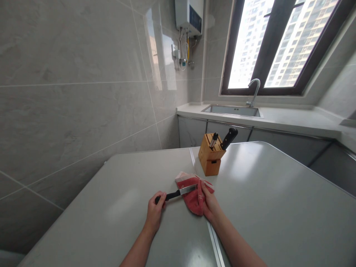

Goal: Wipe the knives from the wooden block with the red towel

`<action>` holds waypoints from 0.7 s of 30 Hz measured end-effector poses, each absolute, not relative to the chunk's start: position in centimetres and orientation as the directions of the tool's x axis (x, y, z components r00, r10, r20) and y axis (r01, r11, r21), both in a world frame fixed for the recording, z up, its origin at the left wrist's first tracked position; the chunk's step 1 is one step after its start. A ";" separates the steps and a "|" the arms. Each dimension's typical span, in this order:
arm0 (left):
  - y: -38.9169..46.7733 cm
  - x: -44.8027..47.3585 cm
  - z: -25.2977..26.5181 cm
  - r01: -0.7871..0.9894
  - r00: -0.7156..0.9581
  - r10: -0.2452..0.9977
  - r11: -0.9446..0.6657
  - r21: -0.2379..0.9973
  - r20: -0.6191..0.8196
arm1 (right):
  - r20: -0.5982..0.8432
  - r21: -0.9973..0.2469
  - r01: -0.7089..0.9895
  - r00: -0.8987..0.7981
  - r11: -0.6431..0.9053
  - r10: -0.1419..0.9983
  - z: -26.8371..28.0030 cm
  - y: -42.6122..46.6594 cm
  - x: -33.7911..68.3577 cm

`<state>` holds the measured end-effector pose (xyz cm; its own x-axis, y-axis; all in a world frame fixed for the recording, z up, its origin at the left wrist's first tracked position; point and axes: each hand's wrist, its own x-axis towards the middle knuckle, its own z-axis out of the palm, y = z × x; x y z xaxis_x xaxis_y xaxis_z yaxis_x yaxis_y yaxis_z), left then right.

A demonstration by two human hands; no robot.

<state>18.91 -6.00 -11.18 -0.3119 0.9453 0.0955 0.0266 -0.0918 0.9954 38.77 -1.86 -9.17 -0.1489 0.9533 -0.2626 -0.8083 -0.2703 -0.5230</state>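
My left hand (156, 208) is closed round the black handle of a knife (187, 189), whose blade points right. A red towel with a pale striped edge (194, 203) hangs from my right hand (209, 202), which grips it with the fingers closed. The blade lies against the towel, and its tip is covered by the folds near my right fingers. Just beyond the towel stands a wooden knife block (210, 155). From its top stick out a large black-handled knife (229, 138) and a smaller handle with a black end (213, 141).
The pale table (133, 222) has a metal seam (213, 241) running through its middle. Behind it is a counter (294, 118) with a sink (233, 110) and a tap (254, 92) beneath a window. A water heater (189, 16) hangs on the tiled wall.
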 end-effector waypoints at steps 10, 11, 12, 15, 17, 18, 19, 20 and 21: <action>-6.1 18.7 -11.1 0.180 -0.213 0.965 -0.117 0.977 0.154 | -0.239 -0.525 -0.812 -0.148 -0.256 0.960 -9.3 -2.0 38.7; -6.1 18.7 -11.1 0.202 -0.199 0.966 -0.122 0.972 0.163 | -0.234 -0.518 -0.816 -0.154 -0.257 0.960 -9.3 -2.0 38.6; -6.1 18.8 -11.1 0.225 -0.183 0.968 -0.128 0.966 0.171 | -0.228 -0.512 -0.819 -0.160 -0.258 0.960 -9.3 -2.1 38.6; -6.1 18.9 -11.0 0.275 -0.139 0.971 -0.149 0.950 0.193 | -0.219 -0.507 -0.820 -0.174 -0.265 0.960 -9.4 -2.2 38.5; -6.2 19.0 -10.9 0.293 -0.120 0.972 -0.158 0.943 0.201 | -0.220 -0.513 -0.816 -0.175 -0.266 0.960 -9.4 -2.2 38.5; -6.2 19.1 -10.9 0.300 -0.115 0.972 -0.160 0.940 0.203 | -0.223 -0.516 -0.815 -0.172 -0.265 0.960 -9.5 -2.2 38.5; -6.2 19.1 -10.8 0.306 -0.112 0.973 -0.161 0.938 0.204 | -0.224 -0.518 -0.813 -0.170 -0.266 0.959 -9.5 -2.2 38.5; -6.2 19.1 -10.8 0.311 -0.111 0.973 -0.161 0.937 0.204 | -0.226 -0.520 -0.812 -0.171 -0.267 0.959 -9.6 -2.1 38.5; -6.2 19.1 -10.7 0.315 -0.109 0.973 -0.162 0.935 0.205 | -0.227 -0.522 -0.810 -0.170 -0.267 0.959 -9.6 -2.1 38.5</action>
